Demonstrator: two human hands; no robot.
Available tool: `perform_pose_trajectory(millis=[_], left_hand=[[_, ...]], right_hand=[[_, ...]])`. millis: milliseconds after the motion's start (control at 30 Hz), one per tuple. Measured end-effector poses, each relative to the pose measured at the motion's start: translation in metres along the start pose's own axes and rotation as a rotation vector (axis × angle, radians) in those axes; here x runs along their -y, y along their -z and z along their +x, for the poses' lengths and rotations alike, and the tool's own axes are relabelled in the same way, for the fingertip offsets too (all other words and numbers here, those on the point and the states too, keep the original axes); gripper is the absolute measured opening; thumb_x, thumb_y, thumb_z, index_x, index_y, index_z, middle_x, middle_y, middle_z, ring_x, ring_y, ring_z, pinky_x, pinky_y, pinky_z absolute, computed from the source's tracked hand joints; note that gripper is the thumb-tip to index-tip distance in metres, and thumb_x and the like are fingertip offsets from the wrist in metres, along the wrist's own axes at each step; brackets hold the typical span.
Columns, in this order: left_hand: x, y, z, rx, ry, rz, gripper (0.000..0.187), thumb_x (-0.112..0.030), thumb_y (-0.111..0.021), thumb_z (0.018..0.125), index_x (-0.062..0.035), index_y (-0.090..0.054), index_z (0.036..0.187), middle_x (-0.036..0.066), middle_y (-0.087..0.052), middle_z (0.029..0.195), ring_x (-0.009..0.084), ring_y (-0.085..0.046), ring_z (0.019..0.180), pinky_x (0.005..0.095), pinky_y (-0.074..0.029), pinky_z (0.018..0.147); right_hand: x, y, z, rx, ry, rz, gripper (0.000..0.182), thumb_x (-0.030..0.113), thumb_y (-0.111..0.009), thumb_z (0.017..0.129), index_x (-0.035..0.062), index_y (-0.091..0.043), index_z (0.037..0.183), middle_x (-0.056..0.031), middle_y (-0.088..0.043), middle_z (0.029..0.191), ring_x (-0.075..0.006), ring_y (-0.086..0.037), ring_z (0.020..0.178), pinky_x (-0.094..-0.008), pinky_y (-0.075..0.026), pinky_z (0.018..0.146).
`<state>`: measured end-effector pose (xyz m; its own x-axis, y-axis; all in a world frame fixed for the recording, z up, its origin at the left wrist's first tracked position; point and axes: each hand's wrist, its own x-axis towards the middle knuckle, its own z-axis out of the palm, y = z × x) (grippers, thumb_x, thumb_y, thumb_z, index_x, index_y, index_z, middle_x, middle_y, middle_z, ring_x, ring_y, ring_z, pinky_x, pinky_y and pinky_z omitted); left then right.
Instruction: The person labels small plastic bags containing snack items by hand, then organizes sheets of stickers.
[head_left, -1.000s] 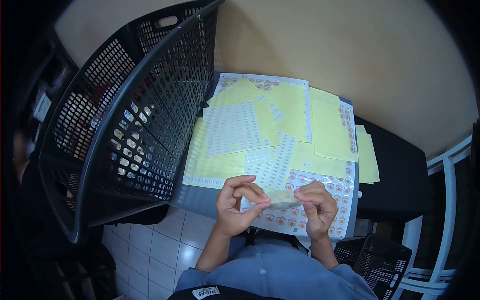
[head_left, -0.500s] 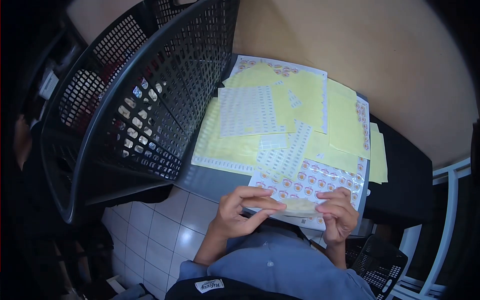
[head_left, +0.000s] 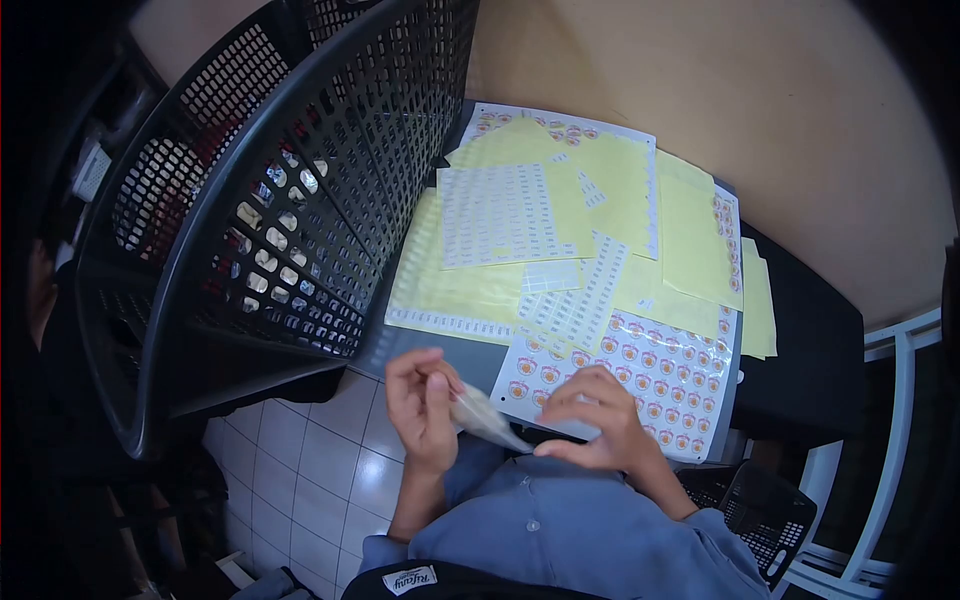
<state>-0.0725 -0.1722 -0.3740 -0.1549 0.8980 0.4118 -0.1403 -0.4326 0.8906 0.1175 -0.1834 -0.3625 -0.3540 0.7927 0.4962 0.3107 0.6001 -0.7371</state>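
Note:
My left hand (head_left: 422, 410) grips one end of a small translucent plastic packet (head_left: 485, 415) with pale contents, pinched between thumb and fingers. The packet hangs slanting down to the right, in front of the table's near edge. Close to its lower tip is my right hand (head_left: 605, 420), its thumb and fingers curved apart with a gap between them. Beneath and beyond the right hand lies a white sheet of round pink-and-orange stickers (head_left: 655, 385). A partly used sheet of small printed labels (head_left: 497, 215) rests on yellow backing paper farther back.
A tall dark perforated plastic basket (head_left: 270, 230) stands on the left, with shiny packets visible through its holes. More yellow sheets (head_left: 700, 235) overlap across the grey table (head_left: 400, 345). Another black basket (head_left: 765, 520) sits low at the right, by a white frame (head_left: 895, 440).
My left hand has moved left and turned upright, carrying the packet, which now slants. My right hand has come off its end of the packet, shifted left and spread its fingers.

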Motion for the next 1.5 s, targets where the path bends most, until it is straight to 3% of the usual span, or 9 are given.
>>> perform_pose_trajectory(millis=[100, 200, 367, 433, 567, 700, 767, 1167, 1500], left_hand=[[-0.004, 0.007, 0.019, -0.015, 0.138, 0.175, 0.021, -0.003, -0.044, 0.084, 0.0022, -0.045, 0.104, 0.002, -0.043, 0.062, 0.0068, -0.041, 0.057, 0.0201, -0.035, 0.053], [-0.005, 0.013, 0.031, 0.125, 0.243, 0.611, 0.022, -0.005, -0.053, 0.078, 0.001, -0.05, 0.1, 0.001, -0.045, 0.06, 0.0084, -0.038, 0.047, 0.0243, -0.03, 0.044], [-0.006, 0.012, 0.044, 0.247, 0.279, 0.695, 0.025, -0.008, -0.055, 0.078, 0.0019, -0.05, 0.101, 0.007, -0.049, 0.06, 0.0123, -0.04, 0.046, 0.0267, -0.032, 0.044], [-0.005, 0.01, 0.046, 0.325, 0.394, 0.671, 0.024, -0.009, -0.054, 0.079, 0.0002, -0.051, 0.102, 0.001, -0.042, 0.06, 0.006, -0.036, 0.049, 0.0215, -0.03, 0.045], [0.008, 0.004, 0.042, 0.469, 0.429, 0.655, 0.024, -0.01, -0.054, 0.079, -0.0019, -0.052, 0.102, 0.003, -0.042, 0.059, 0.0074, -0.036, 0.047, 0.0227, -0.03, 0.045], [0.011, -0.011, 0.039, 0.637, 0.386, 0.698, 0.027, -0.012, -0.055, 0.079, -0.0039, -0.052, 0.105, 0.005, -0.041, 0.059, 0.0105, -0.038, 0.046, 0.0255, -0.032, 0.045], [0.008, -0.02, 0.04, 0.734, 0.404, 0.764, 0.029, -0.015, -0.054, 0.078, -0.0027, -0.05, 0.104, 0.013, -0.052, 0.065, 0.0272, -0.053, 0.058, 0.0354, -0.041, 0.055], [0.04, -0.07, 0.038, 0.823, 0.155, 0.966, 0.033, -0.017, -0.055, 0.077, -0.0052, -0.05, 0.108, 0.015, -0.057, 0.072, 0.0281, -0.057, 0.068, 0.0366, -0.043, 0.06], [0.052, -0.105, 0.039, 0.988, 0.198, 1.032, 0.039, -0.021, -0.054, 0.077, -0.0046, -0.046, 0.112, 0.015, -0.059, 0.086, 0.0318, -0.058, 0.075, 0.0396, -0.046, 0.068]], right_hand=[[-0.02, 0.009, 0.011, 0.048, -0.096, -0.064, 0.029, 0.014, -0.072, 0.062, 0.0058, -0.061, 0.087, -0.0076, -0.058, 0.085, -0.0228, -0.056, 0.078, -0.0299, -0.041, 0.071], [-0.048, 0.022, 0.018, -0.132, -0.33, -0.258, 0.026, 0.01, -0.066, 0.067, 0.0013, -0.058, 0.089, -0.0129, -0.057, 0.084, -0.0259, -0.056, 0.079, -0.0316, -0.043, 0.07], [-0.061, 0.049, 0.01, -0.316, -0.406, -0.462, 0.02, 0.002, -0.056, 0.073, -0.0015, -0.057, 0.093, -0.0149, -0.058, 0.082, -0.0258, -0.058, 0.075, -0.0318, -0.044, 0.069], [-0.06, 0.053, 0.002, -0.372, -0.533, -0.393, 0.019, -0.002, -0.05, 0.076, -0.002, -0.056, 0.095, -0.0154, -0.059, 0.081, -0.0261, -0.059, 0.075, -0.032, -0.045, 0.069], [-0.061, 0.05, -0.016, -0.329, -0.49, -0.454, 0.021, -0.004, -0.047, 0.077, -0.0012, -0.057, 0.095, -0.0155, -0.06, 0.082, -0.0261, -0.059, 0.077, -0.0314, -0.045, 0.069], [-0.06, 0.064, -0.03, -0.311, -0.499, -0.533, 0.022, -0.004, -0.048, 0.075, -0.0012, -0.057, 0.095, -0.015, -0.06, 0.082, -0.0252, -0.059, 0.078, -0.0314, -0.044, 0.069], [-0.059, 0.076, -0.038, -0.434, -0.583, -0.574, 0.023, -0.004, -0.051, 0.075, -0.0006, -0.058, 0.097, -0.0127, -0.06, 0.083, -0.0195, -0.057, 0.077, -0.0281, -0.044, 0.071], [-0.086, 0.067, -0.035, -0.327, -0.526, -0.608, 0.021, 0.004, -0.062, 0.068, -0.0001, -0.06, 0.089, -0.0123, -0.056, 0.087, -0.0269, -0.054, 0.083, -0.0334, -0.043, 0.074], [-0.109, 0.052, -0.023, -0.345, -0.581, -0.693, 0.034, 0.014, -0.07, 0.065, -0.0022, -0.059, 0.094, -0.0117, -0.056, 0.096, -0.0256, -0.052, 0.091, -0.0313, -0.043, 0.08]])
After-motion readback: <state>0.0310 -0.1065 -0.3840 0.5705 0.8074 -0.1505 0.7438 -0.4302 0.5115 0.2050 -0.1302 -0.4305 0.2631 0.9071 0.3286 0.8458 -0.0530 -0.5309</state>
